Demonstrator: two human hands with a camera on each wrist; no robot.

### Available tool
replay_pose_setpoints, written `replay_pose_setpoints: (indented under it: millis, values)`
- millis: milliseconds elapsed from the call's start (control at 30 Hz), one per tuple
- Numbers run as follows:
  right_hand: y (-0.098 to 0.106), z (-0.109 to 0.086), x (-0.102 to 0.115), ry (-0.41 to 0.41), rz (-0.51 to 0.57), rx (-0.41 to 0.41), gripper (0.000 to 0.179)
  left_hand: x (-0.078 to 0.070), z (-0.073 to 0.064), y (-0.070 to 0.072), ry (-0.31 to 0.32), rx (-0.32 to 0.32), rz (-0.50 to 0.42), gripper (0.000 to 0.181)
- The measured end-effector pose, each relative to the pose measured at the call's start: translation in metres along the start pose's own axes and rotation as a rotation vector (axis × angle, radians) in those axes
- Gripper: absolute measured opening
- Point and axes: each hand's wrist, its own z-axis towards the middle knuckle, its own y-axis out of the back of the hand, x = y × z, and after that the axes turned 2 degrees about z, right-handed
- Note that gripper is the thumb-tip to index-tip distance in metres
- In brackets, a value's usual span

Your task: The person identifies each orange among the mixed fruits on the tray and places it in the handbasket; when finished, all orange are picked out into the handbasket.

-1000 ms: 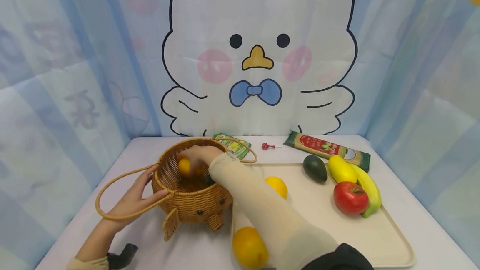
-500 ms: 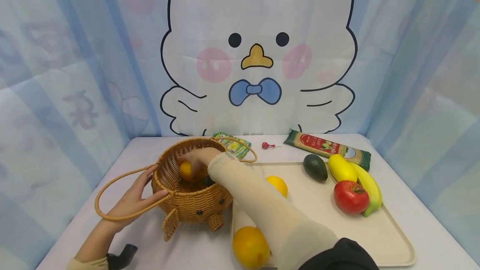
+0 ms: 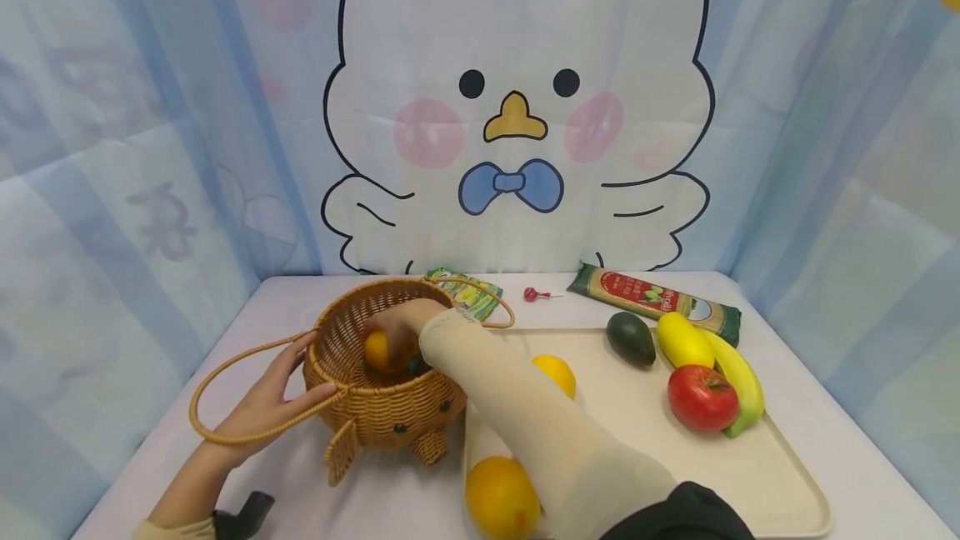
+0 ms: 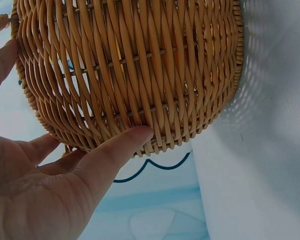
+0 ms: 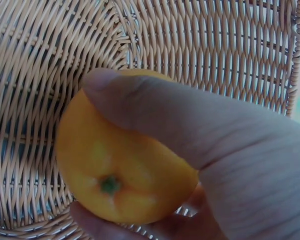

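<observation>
Inside the brown wicker basket (image 3: 386, 415), which has a small animal face and a looped handle (image 3: 225, 437), my right hand (image 3: 397, 327) grips an orange (image 5: 112, 175). The right wrist view shows the thumb across the fruit's top and fingers beneath it, against the woven wall. My left hand (image 3: 266, 402) rests on the basket's outer left side. Its fingers are spread, with the thumb (image 4: 117, 150) lying nearly straight along the weave. Some of the basket's interior is hidden by my right hand and sleeve.
A cream tray (image 3: 622, 448) to the right bears two more oranges, at the near one (image 3: 502, 497), plus an avocado (image 3: 631, 338), a lemon (image 3: 684, 340), a banana (image 3: 738, 377) and a red apple (image 3: 702, 398). Behind lie a noodle packet (image 3: 652, 298), a lollipop (image 3: 532, 294) and a green packet (image 3: 465, 294).
Within the basket, my right hand and the orange have shifted slightly to the right. My left hand has stayed on the basket's side.
</observation>
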Motion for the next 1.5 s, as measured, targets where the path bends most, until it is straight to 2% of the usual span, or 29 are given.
replay_pose_setpoints:
  millis: [400,800,1100,1500]
  values:
    - [-0.0002,0.0006,-0.0009,-0.061,-0.026,0.009,0.069,-0.0002,-0.0001,0.0013,-0.004,-0.002,0.007,0.084]
    - [-0.0010,-0.0060,0.0007,-0.044,-0.087,-0.026,0.067,-0.0011,-0.0003,0.0024,-0.017,-0.005,-0.001,0.084]
    - [-0.0012,-0.0052,0.0025,-0.070,-0.064,0.000,0.070,-0.0009,-0.0015,0.0020,-0.035,-0.007,-0.004,0.083]
    - [0.0011,-0.0005,0.0025,-0.072,-0.112,0.062,0.075,-0.0004,-0.0006,0.0015,-0.026,-0.009,0.016,0.083]
